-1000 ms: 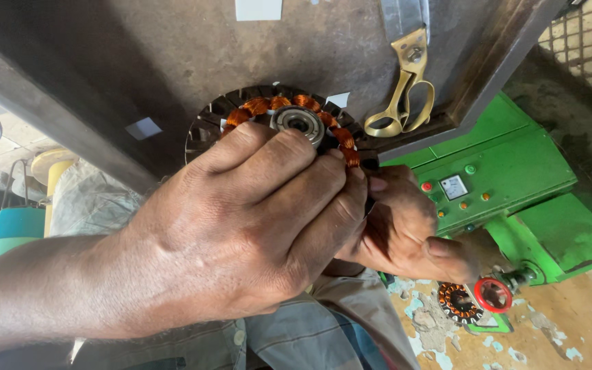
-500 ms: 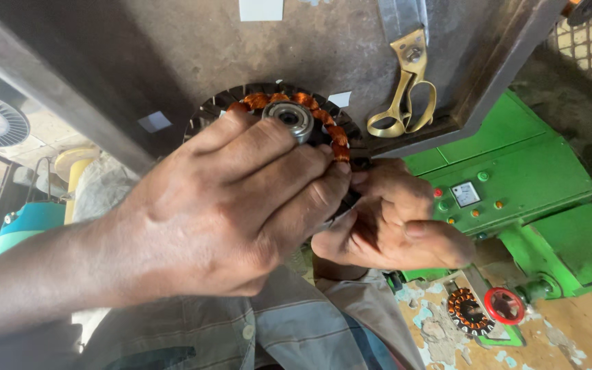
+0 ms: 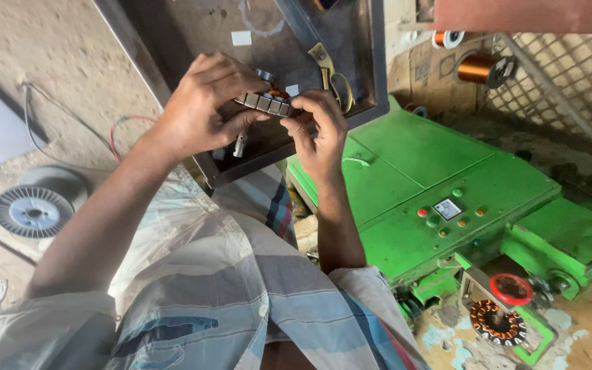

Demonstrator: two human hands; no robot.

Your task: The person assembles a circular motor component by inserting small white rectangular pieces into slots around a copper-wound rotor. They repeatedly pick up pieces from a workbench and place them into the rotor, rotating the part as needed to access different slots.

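Centrally, one motor stator [image 3: 266,101]: a round laminated metal core with copper-coloured windings, seen nearly edge-on, its grey outer segments facing the camera and a short metal shaft hanging below it; held over the near edge of a dark metal tray [image 3: 371,62], between both hands. Left hand [image 3: 203,109]: closed over the stator's left and upper side, fingers curled across the top, thumb pressed along the lower rim. Right hand [image 3: 320,133]: fingers bent, fingertips pinching the stator's right end, thumb underneath. Tray contents: one pair of scissors with yellowish handles [image 3: 331,74], lying just beyond the right hand; small white paper slips on the tray floor. Below the hands: the person's lap in a light checked shirt [image 3: 241,288] with blue and red stripes. To the right: a green machine housing [image 3: 447,185] with a small panel of red and green buttons; near its lower corner a second wound stator [image 3: 496,322] sits beside a red handwheel [image 3: 511,288]. Upper right: a spool of copper wire [image 3: 481,68] in front of a wire mesh panel, with a smaller spool [image 3: 447,38] beyond it. Left: an empty grey plastic reel [image 3: 33,211] lying flat on the dusty floor, with loose red and dark cables [image 3: 114,130] near it.
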